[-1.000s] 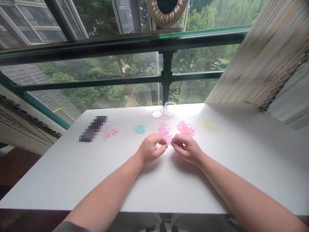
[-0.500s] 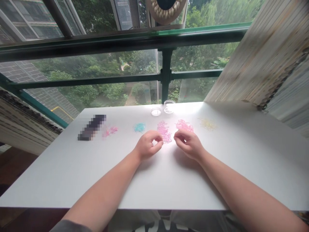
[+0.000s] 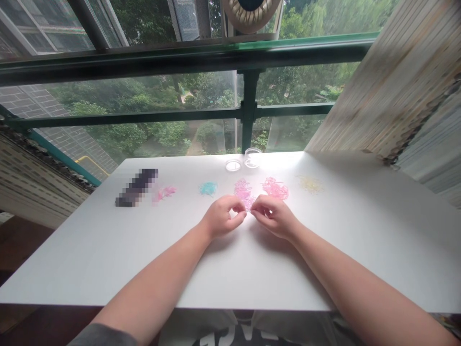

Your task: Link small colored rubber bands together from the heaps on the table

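My left hand is closed in a pinch, thumb tip against the fingers, just above the white table. Facing it, my right hand is pinched as well, and only a narrow gap separates the fingertips. Whatever sits between them is too small to make out. Right behind the fingertips lies a purple-pink pile of thin strands that look like small elastic bands, its near end partly covered by my hands. A brighter pink pile of similar strands is behind my right hand. A turquoise pile lies beyond my left hand.
A pale yellow pile lies to the right, and a small pink heap to the left beside a dark pixelated object. Two clear round containers stand at the back of the white table, below the window railing.
My right hand has moved left, bringing its fingertips close to those of my left hand. The left hand has shifted slightly right. Both stay pinched.
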Demonstrator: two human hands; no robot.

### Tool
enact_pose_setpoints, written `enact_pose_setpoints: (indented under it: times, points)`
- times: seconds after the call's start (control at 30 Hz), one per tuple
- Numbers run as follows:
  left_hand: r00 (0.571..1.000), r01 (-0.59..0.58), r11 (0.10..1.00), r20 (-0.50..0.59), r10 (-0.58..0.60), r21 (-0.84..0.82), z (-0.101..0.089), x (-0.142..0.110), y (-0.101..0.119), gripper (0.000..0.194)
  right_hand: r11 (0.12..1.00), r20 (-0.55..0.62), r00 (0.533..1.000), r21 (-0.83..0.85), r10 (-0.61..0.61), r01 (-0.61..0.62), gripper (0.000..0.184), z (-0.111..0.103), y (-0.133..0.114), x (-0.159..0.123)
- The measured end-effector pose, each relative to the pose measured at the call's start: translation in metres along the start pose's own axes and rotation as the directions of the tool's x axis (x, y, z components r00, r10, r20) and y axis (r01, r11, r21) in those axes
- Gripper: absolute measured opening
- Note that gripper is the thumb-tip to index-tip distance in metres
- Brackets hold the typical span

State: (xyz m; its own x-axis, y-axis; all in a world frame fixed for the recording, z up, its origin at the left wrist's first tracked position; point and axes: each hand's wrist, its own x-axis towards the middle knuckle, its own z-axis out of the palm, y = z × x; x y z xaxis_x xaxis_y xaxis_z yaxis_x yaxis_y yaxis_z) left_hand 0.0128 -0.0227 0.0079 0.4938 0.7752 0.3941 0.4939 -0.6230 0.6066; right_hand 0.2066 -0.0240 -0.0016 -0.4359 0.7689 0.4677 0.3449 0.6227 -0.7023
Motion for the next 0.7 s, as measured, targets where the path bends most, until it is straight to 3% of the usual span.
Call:
enact_pose_setpoints:
  times: [0.7]
  points:
    - [0.999,-0.038,0.999,-0.009,0.038,-0.017,-0.0004,0.0006,0.0011,0.004,1.000,0.034,0.999,-0.003,-0.014,0.014,0.012,-0.0023,-0.0018,-0.0028]
